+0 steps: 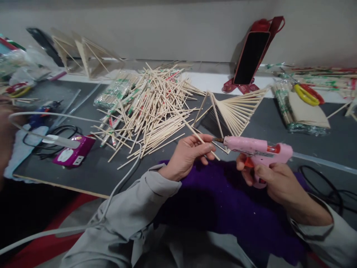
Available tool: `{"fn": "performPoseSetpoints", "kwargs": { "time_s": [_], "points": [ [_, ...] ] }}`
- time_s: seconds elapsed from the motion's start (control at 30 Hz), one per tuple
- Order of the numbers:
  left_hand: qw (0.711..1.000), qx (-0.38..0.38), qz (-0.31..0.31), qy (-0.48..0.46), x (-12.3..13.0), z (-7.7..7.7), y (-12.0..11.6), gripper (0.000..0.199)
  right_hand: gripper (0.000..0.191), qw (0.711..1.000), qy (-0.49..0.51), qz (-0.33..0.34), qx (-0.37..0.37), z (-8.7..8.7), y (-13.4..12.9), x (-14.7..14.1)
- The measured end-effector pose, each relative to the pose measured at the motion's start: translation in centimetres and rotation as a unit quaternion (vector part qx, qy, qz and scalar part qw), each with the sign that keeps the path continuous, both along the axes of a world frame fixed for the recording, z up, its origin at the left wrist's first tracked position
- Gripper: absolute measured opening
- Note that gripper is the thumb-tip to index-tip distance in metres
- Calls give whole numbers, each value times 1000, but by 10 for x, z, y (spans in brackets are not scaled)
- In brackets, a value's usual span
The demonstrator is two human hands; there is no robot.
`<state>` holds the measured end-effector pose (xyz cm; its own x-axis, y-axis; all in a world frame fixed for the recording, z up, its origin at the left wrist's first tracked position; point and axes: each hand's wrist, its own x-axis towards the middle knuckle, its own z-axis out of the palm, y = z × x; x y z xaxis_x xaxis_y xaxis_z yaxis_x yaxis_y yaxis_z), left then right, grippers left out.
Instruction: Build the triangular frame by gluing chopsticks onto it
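My left hand [189, 152] pinches a thin wooden stick [191, 128] that slants up and to the left from my fingers. In my right hand [270, 176] is a pink hot glue gun [248, 146], a finger at its orange trigger. The gun's dark nozzle points left and lies close to my left fingertips, by the stick's lower part. Whether the nozzle touches the stick, I cannot tell. Just beyond my hands stands a fan-shaped frame of glued sticks [237, 113]. Left of it lies a big loose pile of sticks [156, 100].
A purple power socket block [75, 150] with a white cable sits at left. A phone [251, 57] leans upright at the back. Scissors [306, 95] rest on wrapped stick packs at right. Another person's arm [9, 126] shows at the left edge. Purple cloth [206, 201] covers my lap.
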<state>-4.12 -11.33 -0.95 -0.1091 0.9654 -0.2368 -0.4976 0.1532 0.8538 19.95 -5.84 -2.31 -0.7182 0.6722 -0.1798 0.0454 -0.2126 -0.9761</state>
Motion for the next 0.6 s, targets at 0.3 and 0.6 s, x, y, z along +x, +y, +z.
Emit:
{"fn": "performPoseSetpoints", "kwargs": {
  "time_s": [0.3, 0.6],
  "points": [
    [1000, -3, -24, -9, 1, -5, -2, 17, 28, 1000, 2, 3, -20, -3, -4, -3],
    [997, 12, 10, 71, -2, -5, 1, 20, 25, 994, 57, -89, 29, 19, 1, -6]
  ]
}}
